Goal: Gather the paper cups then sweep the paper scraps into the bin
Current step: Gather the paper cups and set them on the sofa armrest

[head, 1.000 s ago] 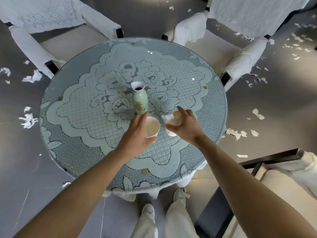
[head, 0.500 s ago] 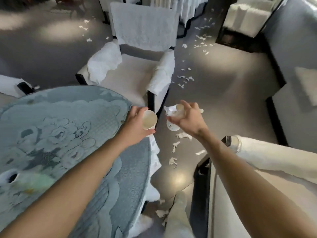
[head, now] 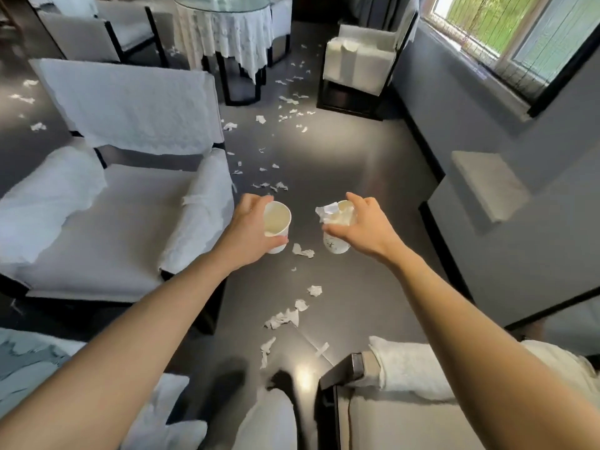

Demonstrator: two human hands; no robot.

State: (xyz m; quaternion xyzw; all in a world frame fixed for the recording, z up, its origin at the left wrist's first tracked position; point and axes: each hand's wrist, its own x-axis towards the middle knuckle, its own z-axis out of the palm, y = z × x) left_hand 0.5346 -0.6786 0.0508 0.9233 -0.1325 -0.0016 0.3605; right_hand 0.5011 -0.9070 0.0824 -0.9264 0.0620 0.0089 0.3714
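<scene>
Both cups are now off the lace-covered worktop (head: 22,362): the left hand (head: 250,228) grips the empty white paper cup (head: 276,227), the right hand (head: 360,225) the scrap-stuffed paper cup (head: 336,246); sweeping likely follows.

Glossy floor (head: 357,177) — matt paper cups (head: 277,222).

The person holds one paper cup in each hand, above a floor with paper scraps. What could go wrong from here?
1. Crumpled paper sticks out over the rim of the right cup, which the right hand grips from above; it might drop out.
2. Paper scraps lie on the floor just ahead; a step could slip on them or scatter them.
3. The left hand holds the left cup, so no hand is free, and no bin is in view.
</scene>
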